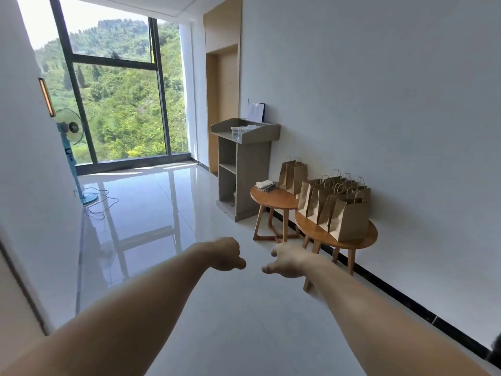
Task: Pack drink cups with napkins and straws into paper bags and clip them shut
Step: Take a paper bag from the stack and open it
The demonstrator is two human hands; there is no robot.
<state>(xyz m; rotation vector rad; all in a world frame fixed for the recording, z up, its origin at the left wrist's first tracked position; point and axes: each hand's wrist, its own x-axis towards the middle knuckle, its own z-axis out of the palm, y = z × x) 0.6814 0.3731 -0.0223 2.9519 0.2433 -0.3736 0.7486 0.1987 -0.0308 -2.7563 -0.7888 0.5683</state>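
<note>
From the head camera, both bare arms reach forward over the glossy white floor (168,213). The left hand (226,253) is seen from the back with its fingers curled under. Nothing shows in its grip, but I cannot tell whether it is a tight fist or a loose curl. The right hand (287,260) is just beside it, not touching. Its grip is slack, thumb out to the left and fingers hanging down, and it holds nothing.

Well beyond the hands, against the right wall, stand two round wooden tables. The near tabletop (309,227) carries a tight cluster of brown paper bags (348,221), upright with their handles up. On the far tabletop (273,200) two more bags (294,175) stand at the wall side, and a small stack of napkins (264,184) lies just left of them, with something dark and thin beside it, too small to identify.

Further along the wall, a grey stand (252,175) holds clear drink cups (238,132) on its top, with a white sheet (256,112) propped behind them. At far left, a standing fan (69,126) is in front of a tall window (122,99).
</note>
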